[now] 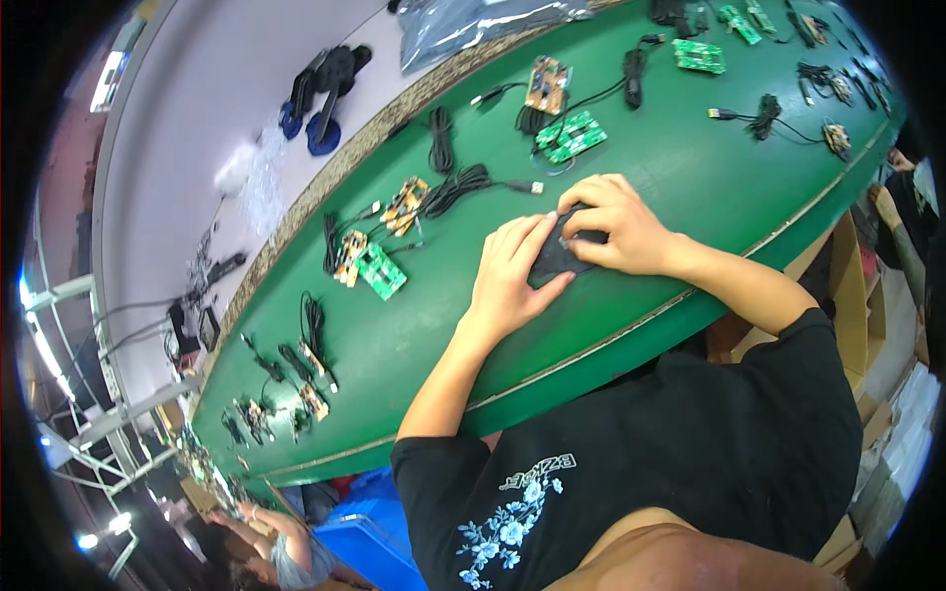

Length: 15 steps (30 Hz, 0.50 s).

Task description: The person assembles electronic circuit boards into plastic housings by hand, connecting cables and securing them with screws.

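Observation:
On the green work surface (424,335) in front of me lies a small dark object (554,258), black and rounded like a plastic casing. Its exact kind is partly hidden by my fingers. My left hand (510,271) holds it from the left, fingers along its far side and thumb along its near edge. Over its right part curls my right hand (623,229), with fingers bent and pressed onto it. Just beyond the hands are a black cable with a USB plug (463,189) and a green circuit board (574,136).
More boards with coiled cables lie along the surface: brown boards (404,205), a green board (380,271) and a far green board (699,56). A speckled ledge (325,163) borders the far side. A blue bin (370,532) stands below the near edge. Other people work at both sides.

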### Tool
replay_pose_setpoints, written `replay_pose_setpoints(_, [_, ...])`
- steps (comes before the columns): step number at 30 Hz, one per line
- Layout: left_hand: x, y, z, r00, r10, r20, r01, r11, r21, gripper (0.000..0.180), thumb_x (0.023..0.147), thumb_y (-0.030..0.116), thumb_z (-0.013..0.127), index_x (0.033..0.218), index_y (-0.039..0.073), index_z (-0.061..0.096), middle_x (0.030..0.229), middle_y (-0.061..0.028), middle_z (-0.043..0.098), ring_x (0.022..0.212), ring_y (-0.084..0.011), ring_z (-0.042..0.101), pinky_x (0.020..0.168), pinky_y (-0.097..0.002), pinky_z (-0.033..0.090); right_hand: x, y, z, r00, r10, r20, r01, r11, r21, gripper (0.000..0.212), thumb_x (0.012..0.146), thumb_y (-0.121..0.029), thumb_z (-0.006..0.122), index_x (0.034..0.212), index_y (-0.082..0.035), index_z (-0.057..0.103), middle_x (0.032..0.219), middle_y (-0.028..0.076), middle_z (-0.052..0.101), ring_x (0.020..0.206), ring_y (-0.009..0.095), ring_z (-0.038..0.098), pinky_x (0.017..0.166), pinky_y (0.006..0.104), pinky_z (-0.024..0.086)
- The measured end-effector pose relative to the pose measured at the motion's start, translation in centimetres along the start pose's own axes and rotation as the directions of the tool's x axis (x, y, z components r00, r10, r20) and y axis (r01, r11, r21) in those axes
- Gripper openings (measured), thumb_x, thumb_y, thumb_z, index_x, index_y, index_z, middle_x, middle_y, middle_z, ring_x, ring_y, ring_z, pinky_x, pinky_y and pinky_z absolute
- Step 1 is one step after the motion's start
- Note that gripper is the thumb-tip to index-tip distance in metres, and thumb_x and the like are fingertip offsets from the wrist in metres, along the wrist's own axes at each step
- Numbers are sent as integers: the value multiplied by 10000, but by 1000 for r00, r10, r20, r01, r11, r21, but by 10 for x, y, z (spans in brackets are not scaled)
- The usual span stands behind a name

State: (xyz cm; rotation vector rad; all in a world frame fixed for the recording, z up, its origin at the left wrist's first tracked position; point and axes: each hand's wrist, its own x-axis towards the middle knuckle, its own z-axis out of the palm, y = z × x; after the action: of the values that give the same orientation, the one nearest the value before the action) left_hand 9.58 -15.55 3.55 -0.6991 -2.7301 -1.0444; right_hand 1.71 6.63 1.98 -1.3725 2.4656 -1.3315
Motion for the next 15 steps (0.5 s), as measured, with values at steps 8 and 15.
replay_pose_setpoints(8, [-13,-9,-5,997,-30,-76,27,999,-32,710,774,206,823,1400,6,553,1360,-172,574,1250,-357,543,1077,-446,408,18,23,-55,925,0,-379,1,1000,2,240,786,-128,758,1004,-51,693,1170,122,655,1169,299,608,1047,428,463])
replay_pose_setpoints(15, [-12,-13,-5,992,19,-121,-19,1000,3,587,792,158,802,1323,-2,611,1315,-179,605,1225,-357,556,1050,-436,428,12,128,-193,831,537,-143,-495,598,-630,660,825,-353,792,1394,-92,585,1353,158,603,1285,306,558,1118,445,385])
